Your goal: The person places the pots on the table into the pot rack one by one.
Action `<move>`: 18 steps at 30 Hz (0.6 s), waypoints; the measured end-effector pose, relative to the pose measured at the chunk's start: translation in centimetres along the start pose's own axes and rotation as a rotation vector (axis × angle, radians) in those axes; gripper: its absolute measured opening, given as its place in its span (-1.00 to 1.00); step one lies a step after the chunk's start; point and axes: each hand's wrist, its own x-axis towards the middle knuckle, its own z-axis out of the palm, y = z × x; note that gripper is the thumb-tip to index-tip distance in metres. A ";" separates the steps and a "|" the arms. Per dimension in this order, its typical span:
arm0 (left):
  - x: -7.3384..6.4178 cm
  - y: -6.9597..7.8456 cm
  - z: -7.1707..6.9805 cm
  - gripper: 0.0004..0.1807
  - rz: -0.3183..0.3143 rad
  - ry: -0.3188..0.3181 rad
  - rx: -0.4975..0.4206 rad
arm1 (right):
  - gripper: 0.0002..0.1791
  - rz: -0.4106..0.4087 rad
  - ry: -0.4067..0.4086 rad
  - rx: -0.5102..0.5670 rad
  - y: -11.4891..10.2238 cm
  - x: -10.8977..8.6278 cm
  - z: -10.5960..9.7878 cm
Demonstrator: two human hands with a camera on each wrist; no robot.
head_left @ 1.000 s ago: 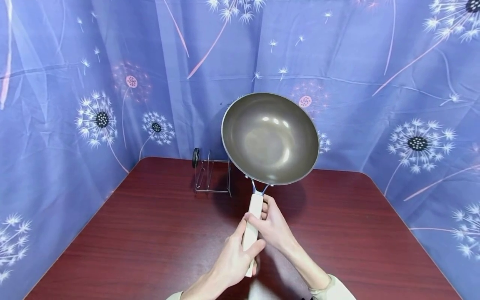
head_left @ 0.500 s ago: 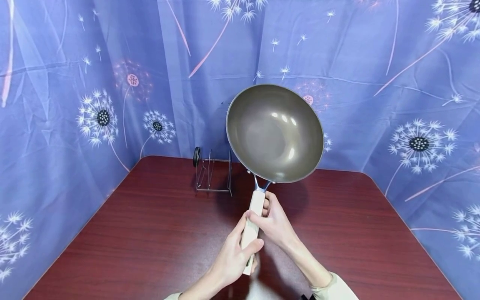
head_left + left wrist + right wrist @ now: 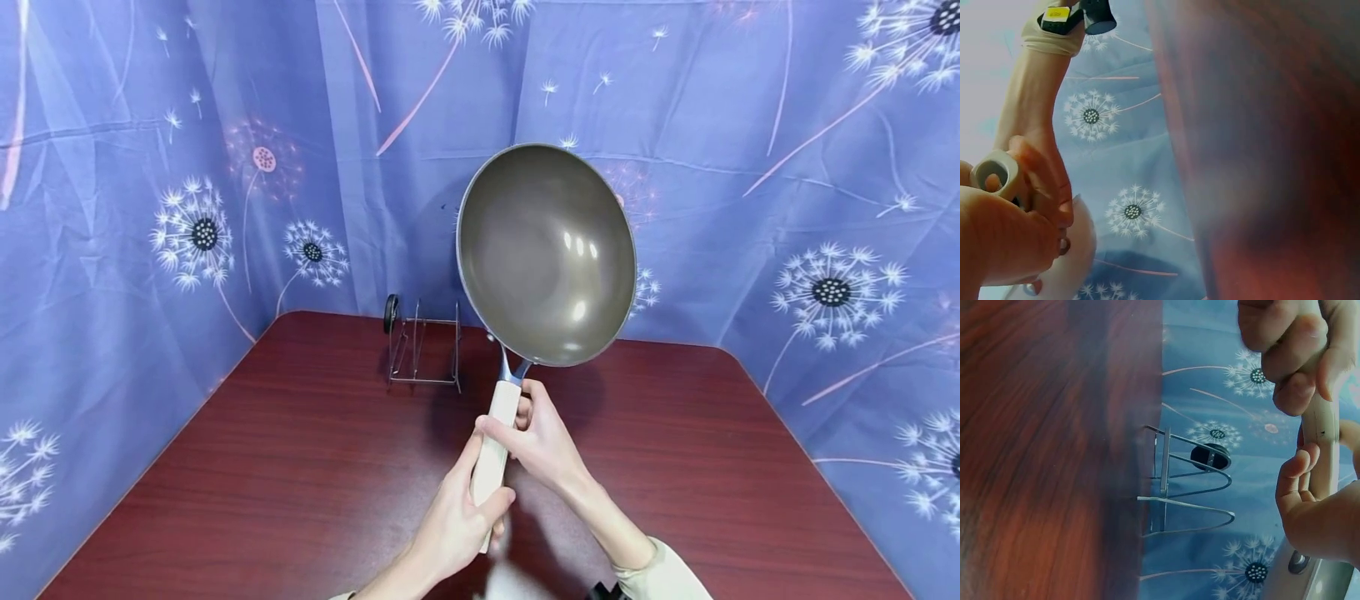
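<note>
A frying pan [image 3: 540, 258] with a dark grey-brown inside and a pale handle [image 3: 491, 458] is held up over the table, tilted so its inside faces the head camera. My left hand [image 3: 453, 521] grips the lower end of the handle, thumb across the top. Higher up, close to the metal fork, my right hand [image 3: 543, 442] holds the same handle with its thumb laid over it. The left wrist view shows the hollow handle end [image 3: 997, 175] poking out of my left hand [image 3: 1007, 240]. Fingers of both hands wrap the handle in the right wrist view.
Behind and left of the pan, a wire rack [image 3: 423, 382] stands on the dark red table [image 3: 262, 467]. A black round piece [image 3: 391, 314] is at the rack's left end. Blue dandelion-patterned curtains [image 3: 247, 67] surround the table's back and sides.
The pan's body has risen and tipped more upright, its top rim moving up. The handle and both hands have shifted slightly left. Both hands keep their grip; the rack stays put.
</note>
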 end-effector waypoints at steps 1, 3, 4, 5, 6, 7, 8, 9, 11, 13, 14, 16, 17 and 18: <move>0.0 0.0 0.1 -0.03 -0.008 -0.002 -0.017 | -0.36 -0.002 0.005 -0.006 -0.1 0.0 0.0; 0.0 -0.1 0.2 -0.01 -0.016 -0.010 -0.061 | -0.36 -0.013 0.005 -0.020 -0.2 -0.1 0.0; 0.0 -0.1 0.3 -0.01 -0.012 -0.011 -0.078 | -0.36 -0.019 0.003 -0.028 -0.2 -0.1 0.0; 0.0 -0.1 0.4 -0.01 -0.009 -0.010 -0.091 | -0.36 -0.026 -0.002 -0.039 -0.2 -0.1 0.0; 0.1 -0.2 0.5 0.00 -0.005 -0.009 -0.108 | -0.36 -0.030 -0.006 -0.047 -0.3 -0.1 0.0; 0.1 -0.2 0.5 0.00 -0.007 -0.002 -0.116 | -0.36 -0.036 -0.013 -0.053 -0.4 -0.1 0.0; 0.1 -0.2 0.5 0.00 -0.002 0.007 -0.117 | -0.35 -0.041 -0.022 -0.058 -0.4 -0.1 0.0; 0.1 -0.1 0.5 0.00 0.000 0.019 -0.117 | -0.35 -0.047 -0.029 -0.061 -0.5 0.0 0.0; 0.1 -0.1 0.4 0.00 0.003 0.046 -0.114 | -0.35 -0.060 -0.045 -0.069 -0.6 0.1 0.1; 0.1 0.0 0.2 0.00 0.013 0.067 -0.105 | -0.35 -0.070 -0.057 -0.070 -0.7 0.3 0.2; 0.1 0.1 0.2 0.00 0.019 0.073 -0.102 | -0.36 -0.073 -0.062 -0.071 -0.8 0.4 0.2; 0.2 0.2 0.0 0.01 0.021 0.080 -0.113 | -0.37 -0.082 -0.069 -0.073 -0.9 0.5 0.3; 0.2 0.2 0.0 0.01 0.023 0.080 -0.123 | -0.38 -0.085 -0.073 -0.067 -1.0 0.6 0.4; 0.2 0.3 -0.1 0.01 0.025 0.079 -0.132 | -0.38 -0.085 -0.073 -0.065 -1.0 0.6 0.4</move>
